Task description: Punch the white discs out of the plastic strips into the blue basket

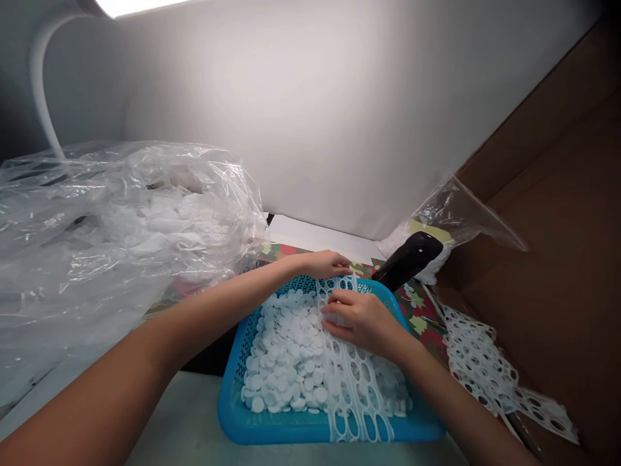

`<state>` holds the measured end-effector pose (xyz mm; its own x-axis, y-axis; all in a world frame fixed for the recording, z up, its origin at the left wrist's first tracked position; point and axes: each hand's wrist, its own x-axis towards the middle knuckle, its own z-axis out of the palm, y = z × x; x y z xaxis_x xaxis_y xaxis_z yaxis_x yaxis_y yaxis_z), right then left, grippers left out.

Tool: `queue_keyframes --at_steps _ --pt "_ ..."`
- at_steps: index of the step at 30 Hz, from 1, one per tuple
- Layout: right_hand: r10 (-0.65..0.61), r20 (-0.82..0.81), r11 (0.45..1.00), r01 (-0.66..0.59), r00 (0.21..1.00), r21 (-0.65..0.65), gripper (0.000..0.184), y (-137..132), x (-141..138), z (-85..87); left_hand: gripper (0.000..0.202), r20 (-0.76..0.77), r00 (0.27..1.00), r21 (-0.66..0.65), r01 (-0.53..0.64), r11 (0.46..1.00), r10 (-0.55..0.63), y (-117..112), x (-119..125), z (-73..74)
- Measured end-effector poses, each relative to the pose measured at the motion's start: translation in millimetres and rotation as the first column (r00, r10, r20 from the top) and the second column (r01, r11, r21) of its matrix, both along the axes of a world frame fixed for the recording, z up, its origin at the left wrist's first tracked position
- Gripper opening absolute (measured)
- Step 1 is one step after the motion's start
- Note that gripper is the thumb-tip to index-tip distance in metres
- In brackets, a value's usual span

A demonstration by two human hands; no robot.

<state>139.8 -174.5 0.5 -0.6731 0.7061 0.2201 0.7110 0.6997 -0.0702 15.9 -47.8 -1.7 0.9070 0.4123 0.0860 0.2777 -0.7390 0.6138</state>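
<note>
A blue plastic basket (272, 433) holds a heap of small white discs (295, 359). Across its right half lies a perforated white strip (356, 388) with rows of round holes, reaching from the far rim over the near rim. My left hand (326, 264) is at the far rim, thumb and fingers closed on the strip's far end. Closer to me, my right hand (361, 318) rests over the strip with its fingers bent onto it. The fingertips of my right hand partly hide the holes beneath them.
To the left, a large clear plastic bag (194, 213) holds white pieces. Behind the basket's right corner is a black handle-like object (412, 255). More punched white strips (480, 356) lie at the right, beside a cardboard wall (557, 246). A lamp (41, 97) arches overhead.
</note>
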Motion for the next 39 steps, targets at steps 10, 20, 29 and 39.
queue_keyframes --at_steps 10,20,29,39 --pt "-0.144 -0.345 0.981 0.088 0.928 -0.172 0.020 6 5 0.4 0.031 -0.019 1.000 -0.011 -0.003 1.000 0.003 1 1 -1.5" --pt "-0.332 -0.521 0.826 -0.025 0.787 -0.563 0.018 12 13 1.1 0.030 -0.011 1.000 0.004 0.001 1.000 -0.001 3 2 -3.4" --pt "-0.210 -0.496 0.809 -0.136 0.842 -0.572 0.017 11 17 4.7 0.033 -0.002 1.000 -0.009 0.012 1.000 -0.012 5 3 -6.8" --pt "-0.058 -0.338 0.958 -0.042 0.939 -0.284 0.015 0 7 7.1 0.032 0.000 1.000 -0.020 0.031 0.999 -0.031 5 1 -5.3"
